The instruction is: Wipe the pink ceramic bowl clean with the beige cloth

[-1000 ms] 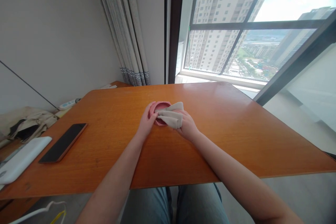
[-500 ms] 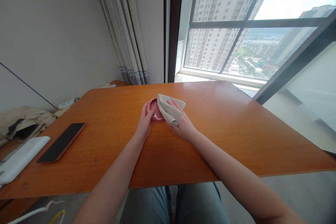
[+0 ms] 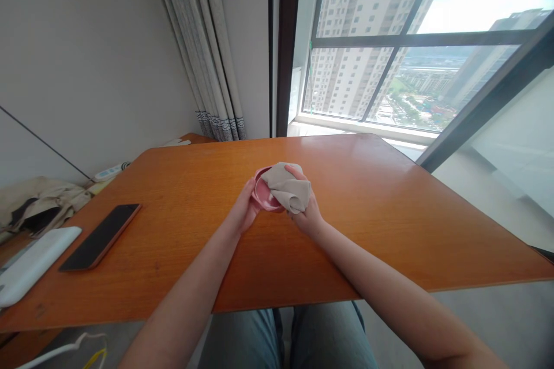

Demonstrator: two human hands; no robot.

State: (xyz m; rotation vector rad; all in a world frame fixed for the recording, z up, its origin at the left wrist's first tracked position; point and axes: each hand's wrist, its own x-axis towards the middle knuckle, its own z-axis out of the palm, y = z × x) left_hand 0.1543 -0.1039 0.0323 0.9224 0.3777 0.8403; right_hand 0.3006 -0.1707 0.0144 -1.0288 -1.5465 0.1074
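My left hand (image 3: 246, 207) is closed around the near left side of a pink dish (image 3: 265, 200), with the fingers along its outer wall. The dish is held in front of me, over the middle of the tabletop (image 3: 389, 219), tilted so that part of its hollow inside shows; I cannot tell whether its underside touches the wood. My right hand (image 3: 308, 216) grips a bunched pale grey cloth (image 3: 291, 184), which lies over the right part of the dish and covers that side of its rim. Some of my right fingers rest on top of the folds; the others are hidden under them. Both the dish and the cloth look plain where I can see them.

Well to the left lies a phone (image 3: 101, 237) with a dark screen and a reddish edge. Just beside it, nearer the left edge, is a smooth white device (image 3: 41, 259); the mark on its near end is too small to read. Farther back sit a heap of beige fabric (image 3: 52, 202) and a white strip (image 3: 109, 172) whose small details I cannot make out. A dark wavy pattern, not lettering, runs along the bottom of the grey curtain (image 3: 203, 40).
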